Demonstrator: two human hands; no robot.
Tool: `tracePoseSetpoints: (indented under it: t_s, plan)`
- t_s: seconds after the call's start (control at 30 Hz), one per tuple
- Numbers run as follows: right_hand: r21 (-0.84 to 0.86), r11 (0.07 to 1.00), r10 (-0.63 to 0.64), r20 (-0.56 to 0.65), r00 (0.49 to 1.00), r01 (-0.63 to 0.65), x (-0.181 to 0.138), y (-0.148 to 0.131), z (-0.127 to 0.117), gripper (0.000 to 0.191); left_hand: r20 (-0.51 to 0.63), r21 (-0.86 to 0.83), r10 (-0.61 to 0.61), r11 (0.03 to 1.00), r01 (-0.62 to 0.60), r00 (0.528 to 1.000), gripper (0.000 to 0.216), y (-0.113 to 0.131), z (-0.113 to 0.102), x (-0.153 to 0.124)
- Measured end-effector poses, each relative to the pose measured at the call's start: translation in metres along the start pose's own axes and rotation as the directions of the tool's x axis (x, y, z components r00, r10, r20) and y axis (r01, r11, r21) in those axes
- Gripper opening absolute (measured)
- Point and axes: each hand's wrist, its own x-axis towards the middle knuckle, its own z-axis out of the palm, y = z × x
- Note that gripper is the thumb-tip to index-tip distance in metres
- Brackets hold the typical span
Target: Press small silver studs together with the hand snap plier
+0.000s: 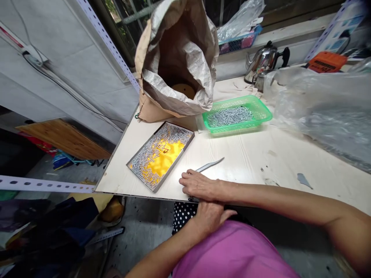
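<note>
My right hand (200, 186) rests at the table's front edge with its fingers curled together. Whatever may be inside them is hidden. Just beyond its knuckles, a slim grey pointed tool (210, 165) lies on the tabletop, its near end running behind the hand. My left hand (211, 217) is below the table edge, under the right wrist; its thumb sticks out to the right and its fingers are mostly hidden. Left of my right hand is a shallow rectangular tray (174, 161) with a bright yellow bottom. Many small silvery metal pins (139, 159) lie in it, mostly along its left and far sides.
A green plastic basket (262, 112) holds more pins (230, 117). A large open paper sack (176, 58) stands behind the tray. Clear plastic bags (321, 104), an orange object (327, 61) and a metal kettle (262, 63) are at right. A grey scrap (303, 180) lies on the table (237, 154).
</note>
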Motion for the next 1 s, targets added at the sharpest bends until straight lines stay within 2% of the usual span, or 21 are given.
tracePoseSetpoints:
  t_s: [0.1, 0.2, 0.27, 0.33, 0.4, 0.43, 0.47, 0.5, 0.57, 0.63, 0.73, 0.83, 0.87, 0.93, 1.0]
  plan:
    - [0.008, 1.0, 0.016, -0.098, 0.995, -0.015, 0.013, -0.001, -0.004, 0.012, 0.009, -0.02, -0.013, 1.0, 0.013, 1.0, 0.062, 0.005, -0.003, -0.002]
    - [0.046, 0.985, 0.172, -0.295, 0.94, -0.166, 0.012, 0.009, -0.032, 0.018, -0.025, -0.027, 0.062, 0.998, -0.063, 0.998, 0.062, 0.01, -0.021, -0.003]
    - [0.065, 0.957, 0.283, -0.425, 0.86, -0.282, -0.001, 0.027, -0.062, 0.024, -0.095, 0.01, 0.133, 0.991, -0.132, 0.987, 0.053, 0.005, -0.043, -0.004]
    - [0.053, 0.916, 0.361, -0.542, 0.759, -0.398, -0.025, 0.058, -0.096, 0.026, -0.215, 0.077, 0.132, 0.99, -0.118, 0.968, 0.038, -0.01, -0.069, -0.003]
    - [0.013, 0.833, 0.445, -0.612, 0.654, -0.554, -0.054, 0.097, -0.126, 0.025, -0.355, 0.115, 0.021, 0.993, 0.022, 0.935, 0.028, -0.037, -0.098, 0.0]
    - [-0.018, 0.767, 0.485, -0.638, 0.598, -0.641, -0.068, 0.116, -0.137, 0.024, -0.407, 0.112, -0.076, 0.985, 0.132, 0.91, 0.026, -0.054, -0.113, 0.003]
    - [-0.042, 0.687, 0.52, -0.669, 0.531, -0.726, -0.081, 0.133, -0.145, 0.024, -0.427, 0.121, -0.152, 0.967, 0.224, 0.891, 0.025, -0.072, -0.126, 0.006]
    - [-0.065, 0.623, 0.537, -0.689, 0.487, -0.779, -0.091, 0.147, -0.149, 0.024, -0.444, 0.13, -0.219, 0.944, 0.304, 0.869, 0.024, -0.09, -0.138, 0.01]
    - [-0.095, 0.594, 0.541, -0.689, 0.484, -0.799, -0.102, 0.16, -0.146, 0.031, -0.47, 0.13, -0.332, 0.891, 0.436, 0.818, 0.024, -0.122, -0.157, 0.02]
    - [-0.053, 0.649, 0.556, -0.648, 0.521, -0.759, -0.102, 0.149, -0.13, 0.033, -0.469, 0.141, -0.413, 0.838, 0.527, 0.781, 0.025, -0.148, -0.169, 0.032]
    - [0.194, 0.776, 0.612, -0.464, 0.641, -0.6, -0.095, 0.1, -0.094, 0.023, -0.42, 0.182, -0.507, 0.765, 0.617, 0.753, 0.029, -0.171, -0.175, 0.05]
    - [0.356, 0.77, 0.623, -0.236, 0.746, -0.53, -0.089, 0.042, -0.059, 0.018, -0.347, 0.22, -0.577, 0.716, 0.662, 0.739, 0.031, -0.186, -0.171, 0.065]
    - [0.387, 0.752, 0.627, -0.17, 0.76, -0.534, -0.09, 0.026, -0.05, 0.017, -0.328, 0.227, -0.599, 0.7, 0.677, 0.73, 0.03, -0.192, -0.169, 0.068]
    - [0.437, 0.71, 0.635, -0.057, 0.77, -0.553, -0.093, 0.001, -0.039, 0.016, -0.307, 0.238, -0.589, 0.713, 0.66, 0.747, 0.03, -0.202, -0.167, 0.073]
    - [0.465, 0.672, 0.647, 0.01, 0.762, -0.576, -0.1, -0.018, -0.034, 0.014, -0.29, 0.277, -0.58, 0.711, 0.647, 0.761, 0.032, -0.21, -0.167, 0.076]
